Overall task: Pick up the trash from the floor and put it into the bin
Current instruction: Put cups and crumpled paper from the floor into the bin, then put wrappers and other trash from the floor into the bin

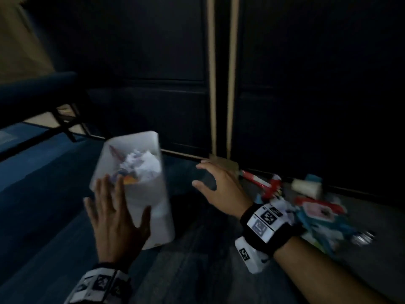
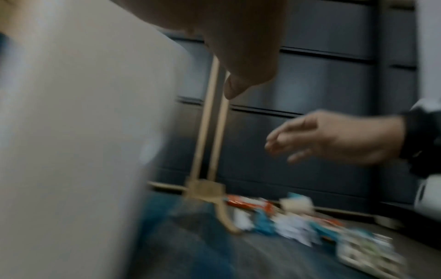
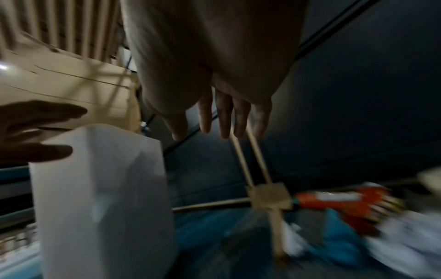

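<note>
Fingers [image 1: 103, 189] of the left hand [image 1: 114, 218] are spread and straight, laid against the near side of the bin [image 1: 151, 207]; whether the palm presses the wall or only sits just beside it cannot be told through the blur. Nothing is held in that hand. Fingers [image 3: 226, 117] of the right hand [image 1: 221, 189] hang apart and loosely bent, holding nothing, in the gap between the bin and the trash pile [image 1: 317, 213].

Bin: white, rectangular, upright on the dark floor [image 1: 208, 260], open at the top. Crumpled white paper [image 1: 142, 165] fills it close to the rim, with a bit of orange showing at the near edge.

Trash pile: on the floor to the right of the bin, apart from it, along the foot of the dark cabinet doors [image 1: 306, 84]. Items legible: a red and white wrapper [image 1: 263, 183], a pale cup [image 1: 306, 187] on its side, teal packaging [image 1: 324, 229], crumpled white paper. The right forearm crosses over the near part of the pile. Other pieces too blurred to name.

A pale wooden strip [image 1: 211, 84] runs down between the two doors to a small block at floor level. Both wrists carry bands with black and white markers.
</note>
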Demonstrator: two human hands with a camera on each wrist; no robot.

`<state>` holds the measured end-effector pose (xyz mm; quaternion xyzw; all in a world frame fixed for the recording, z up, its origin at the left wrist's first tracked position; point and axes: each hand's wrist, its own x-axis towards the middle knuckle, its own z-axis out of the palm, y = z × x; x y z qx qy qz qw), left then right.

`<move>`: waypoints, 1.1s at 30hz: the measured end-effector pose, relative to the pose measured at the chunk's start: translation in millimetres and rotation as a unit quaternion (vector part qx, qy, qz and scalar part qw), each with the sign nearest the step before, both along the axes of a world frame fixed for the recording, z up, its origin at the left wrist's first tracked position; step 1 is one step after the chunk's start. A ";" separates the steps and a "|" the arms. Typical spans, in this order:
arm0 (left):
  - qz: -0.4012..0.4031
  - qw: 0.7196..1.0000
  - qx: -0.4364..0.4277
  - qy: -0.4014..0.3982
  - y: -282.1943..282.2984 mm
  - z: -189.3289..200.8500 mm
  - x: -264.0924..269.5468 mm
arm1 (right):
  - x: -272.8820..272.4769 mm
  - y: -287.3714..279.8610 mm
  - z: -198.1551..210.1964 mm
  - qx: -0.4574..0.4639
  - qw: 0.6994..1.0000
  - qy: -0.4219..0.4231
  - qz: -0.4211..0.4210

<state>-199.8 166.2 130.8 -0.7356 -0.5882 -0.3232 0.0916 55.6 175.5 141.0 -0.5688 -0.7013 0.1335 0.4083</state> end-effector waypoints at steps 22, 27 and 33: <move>-0.480 0.763 -0.359 0.241 -135.3 -198.3 291.6 | 217.1 -212.3 -175.7 -0.282 0.898 -0.019 -0.338; -0.442 0.756 -0.381 0.297 -139.9 -211.3 316.8 | 226.3 -186.3 -182.2 -0.310 0.892 0.047 -0.326; -0.482 0.750 -0.356 0.281 -135.4 -200.8 330.8 | 226.9 -173.6 -201.0 -0.317 0.900 0.046 -0.296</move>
